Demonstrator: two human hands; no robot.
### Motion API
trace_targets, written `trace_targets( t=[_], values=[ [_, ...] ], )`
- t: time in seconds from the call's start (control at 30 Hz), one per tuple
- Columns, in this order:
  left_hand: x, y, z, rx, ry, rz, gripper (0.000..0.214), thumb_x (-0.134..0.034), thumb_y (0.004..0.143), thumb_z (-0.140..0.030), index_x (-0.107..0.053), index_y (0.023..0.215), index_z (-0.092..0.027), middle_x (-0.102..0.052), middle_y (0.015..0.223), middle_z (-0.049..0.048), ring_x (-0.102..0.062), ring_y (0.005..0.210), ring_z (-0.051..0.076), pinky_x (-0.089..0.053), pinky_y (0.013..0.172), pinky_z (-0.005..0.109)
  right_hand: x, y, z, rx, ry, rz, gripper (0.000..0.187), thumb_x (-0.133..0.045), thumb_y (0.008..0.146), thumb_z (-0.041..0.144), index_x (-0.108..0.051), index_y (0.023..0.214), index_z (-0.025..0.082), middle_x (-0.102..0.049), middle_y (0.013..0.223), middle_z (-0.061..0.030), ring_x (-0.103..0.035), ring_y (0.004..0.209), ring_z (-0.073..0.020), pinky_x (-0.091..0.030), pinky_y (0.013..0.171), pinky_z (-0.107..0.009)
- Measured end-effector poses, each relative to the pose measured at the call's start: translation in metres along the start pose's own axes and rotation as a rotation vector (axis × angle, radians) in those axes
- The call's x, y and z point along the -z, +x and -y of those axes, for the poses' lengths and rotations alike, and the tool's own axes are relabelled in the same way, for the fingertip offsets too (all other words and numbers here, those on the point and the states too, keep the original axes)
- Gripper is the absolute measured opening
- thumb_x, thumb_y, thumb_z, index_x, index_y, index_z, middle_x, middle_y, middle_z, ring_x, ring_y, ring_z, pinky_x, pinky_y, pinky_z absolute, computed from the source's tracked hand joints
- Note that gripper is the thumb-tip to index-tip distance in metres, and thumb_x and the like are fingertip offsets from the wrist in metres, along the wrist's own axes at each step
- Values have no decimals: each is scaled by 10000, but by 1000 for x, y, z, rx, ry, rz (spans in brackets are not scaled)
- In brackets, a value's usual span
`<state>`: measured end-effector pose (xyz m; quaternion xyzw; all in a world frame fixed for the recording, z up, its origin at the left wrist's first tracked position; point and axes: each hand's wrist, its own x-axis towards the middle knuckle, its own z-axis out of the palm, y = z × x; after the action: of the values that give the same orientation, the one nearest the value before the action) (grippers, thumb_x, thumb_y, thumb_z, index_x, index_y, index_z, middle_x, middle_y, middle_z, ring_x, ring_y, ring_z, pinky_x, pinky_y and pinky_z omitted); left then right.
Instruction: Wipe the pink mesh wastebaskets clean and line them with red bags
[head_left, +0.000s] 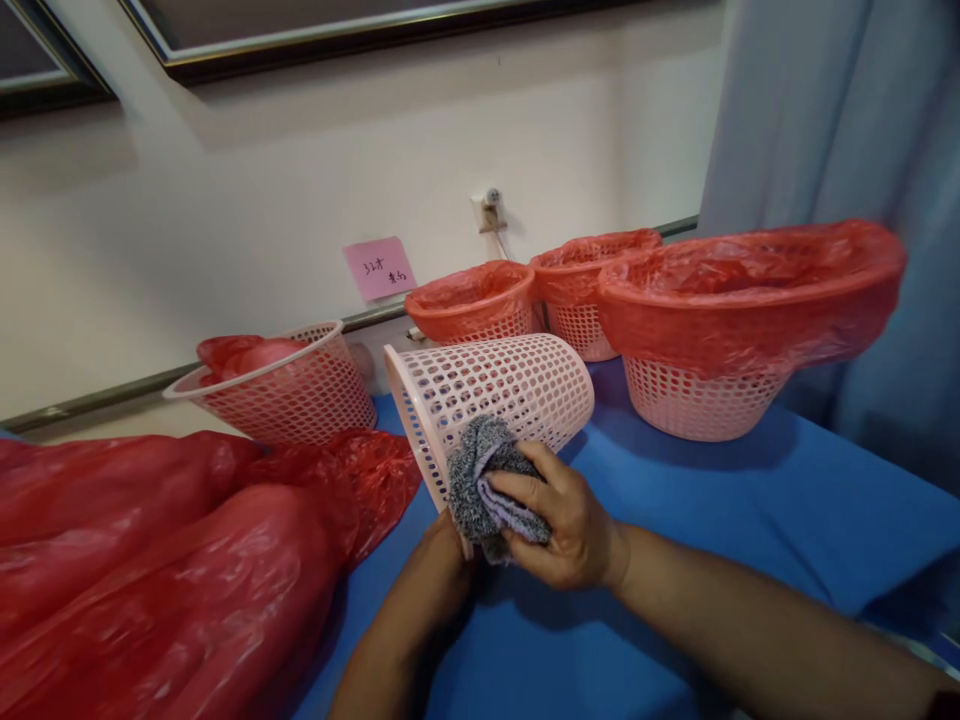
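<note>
Glossy red plastic lies heaped at eight o'clock on the blue table. Near the centre, a pink perforated basket is tipped on its side, its mouth toward nine o'clock. The person's right hand pinches a bunched grey cloth against the basket near its rim; the left hand is at the mouth's lower edge (mostly hidden, so its grip cannot be told). A large red-lined basket stands at three o'clock.

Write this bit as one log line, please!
Right hand: holds grey cloth against pink perforated basket; left hand: at basket's open end, mostly hidden; basket: tipped sideways; behind: red-lined baskets
</note>
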<state>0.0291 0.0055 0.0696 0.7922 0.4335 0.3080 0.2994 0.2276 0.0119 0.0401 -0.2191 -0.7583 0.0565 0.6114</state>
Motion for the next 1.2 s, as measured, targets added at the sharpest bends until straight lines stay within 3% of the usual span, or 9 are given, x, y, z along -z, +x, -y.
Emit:
trace_targets(
  t=[0.23,0.33,0.43,0.57,0.7,0.77,0.87,1.07,1.2],
  values=[
    [5,-12,-1,148,-352,-123,587,-884,730,-495,-753,1196,-163,-796,1144,122,-747,1012,310,-632,926,394,9,8,-5,44,52,134,607,-657,813,209,-563,1413,230,-558,1358,-150,-664,1149,-276,-623,934,-419],
    [10,-16,-4,123,-353,-78,634,-900,682,-579,-782,1159,-178,-800,1145,111,-744,1039,328,-628,956,412,10,8,0,105,40,158,588,-654,813,234,-579,1397,220,-579,1336,-150,-684,1095,-269,-633,893,-408],
    [12,-18,-6,82,-343,-63,644,-788,806,-629,-752,1271,-185,-770,1258,122,-703,1194,357,-568,1081,459,13,7,1,102,-31,107,585,-654,814,242,-592,1397,245,-578,1355,-138,-680,1117,-270,-629,912,-415],
    [8,-16,-5,69,-169,17,503,-568,1011,-505,-674,1416,-227,-698,1419,112,-613,1359,336,-437,1221,511,27,13,-28,-262,-193,-215,544,-647,821,235,-645,1365,247,-573,1410,-142,-607,1297,-313,-538,1090,-501],
    [0,-12,-4,-18,69,164,522,-558,1023,-358,-543,1542,-303,-567,1581,67,-518,1462,311,-332,1288,527,46,23,-77,-811,-41,-563,486,-641,807,373,-705,1254,191,-726,1159,-112,-694,1081,-307,-555,1036,-550],
    [-4,-11,-3,-42,127,197,615,-614,977,-287,-486,1579,-319,-507,1631,52,-478,1496,308,-328,1293,518,48,25,-87,-924,71,-615,502,-624,814,409,-697,1254,179,-751,1106,-99,-707,1032,-300,-568,1011,-551],
    [-6,-12,1,-32,158,187,693,-643,928,-212,-464,1590,-316,-487,1645,52,-472,1501,311,-344,1287,520,39,22,-68,-736,-51,-547,504,-643,822,367,-681,1291,187,-707,1235,-124,-668,1173,-317,-508,1105,-560],
    [-4,-10,2,-60,108,211,541,-548,982,-167,-567,1514,-262,-620,1526,82,-529,1449,297,-396,1258,509,11,6,4,-50,-17,-79,612,-656,829,207,-574,1435,242,-547,1419,-129,-634,1254,-276,-565,1059,-440],
    [-3,-10,3,-50,100,158,530,-540,982,-162,-583,1500,-266,-611,1537,70,-524,1453,289,-316,1294,536,14,8,-17,-169,-71,-163,560,-625,829,194,-622,1387,248,-580,1389,-127,-631,1258,-281,-556,1067,-464]
  ],
)
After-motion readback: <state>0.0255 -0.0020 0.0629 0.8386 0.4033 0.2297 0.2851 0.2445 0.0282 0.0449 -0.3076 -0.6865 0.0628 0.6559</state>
